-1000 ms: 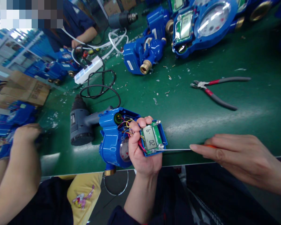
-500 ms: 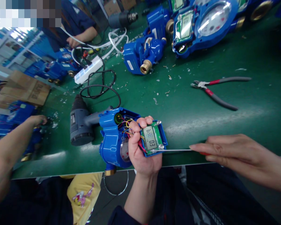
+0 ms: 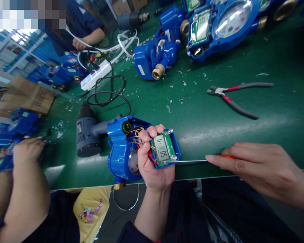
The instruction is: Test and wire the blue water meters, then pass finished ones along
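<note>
My left hand (image 3: 150, 167) is closed around the blue water meter (image 3: 119, 152), while my right hand (image 3: 253, 167), nearer the circuit board (image 3: 170, 143), pinches an orange-handled screwdriver (image 3: 187, 161), its shaft lying level, pointing left, tip at the board's near edge.

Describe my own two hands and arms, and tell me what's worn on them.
The left hand and right hand are both bare, with no gloves. The left forearm ends in a dark navy sleeve cuff. The right forearm shows bare to the picture's edge, and its sleeve is out of view.
</note>
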The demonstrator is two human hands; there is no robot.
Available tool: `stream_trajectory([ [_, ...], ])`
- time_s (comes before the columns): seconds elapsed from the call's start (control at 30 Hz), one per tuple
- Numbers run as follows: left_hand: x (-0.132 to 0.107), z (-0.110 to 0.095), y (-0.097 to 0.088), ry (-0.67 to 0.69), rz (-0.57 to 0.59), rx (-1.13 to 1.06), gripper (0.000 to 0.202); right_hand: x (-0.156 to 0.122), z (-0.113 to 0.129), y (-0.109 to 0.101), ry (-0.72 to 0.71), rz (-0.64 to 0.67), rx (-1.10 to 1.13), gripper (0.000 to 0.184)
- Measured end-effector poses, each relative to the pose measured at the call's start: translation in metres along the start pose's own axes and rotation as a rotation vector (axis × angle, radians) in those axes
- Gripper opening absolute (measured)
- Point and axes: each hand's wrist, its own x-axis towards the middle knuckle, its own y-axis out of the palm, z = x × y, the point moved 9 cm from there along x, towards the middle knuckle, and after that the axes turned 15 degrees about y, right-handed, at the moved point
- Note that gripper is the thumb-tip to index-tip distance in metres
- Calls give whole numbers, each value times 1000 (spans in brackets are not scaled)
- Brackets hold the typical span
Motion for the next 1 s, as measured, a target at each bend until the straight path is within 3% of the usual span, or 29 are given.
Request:
stream_trajectory([
  [0.4,0,1,0,2,9,3,8,10,-2,-3,73,184,210,37],
  [1.0,2,-1,3,28,47,-100,6,-1,11,-14,160,121,35,40],
])
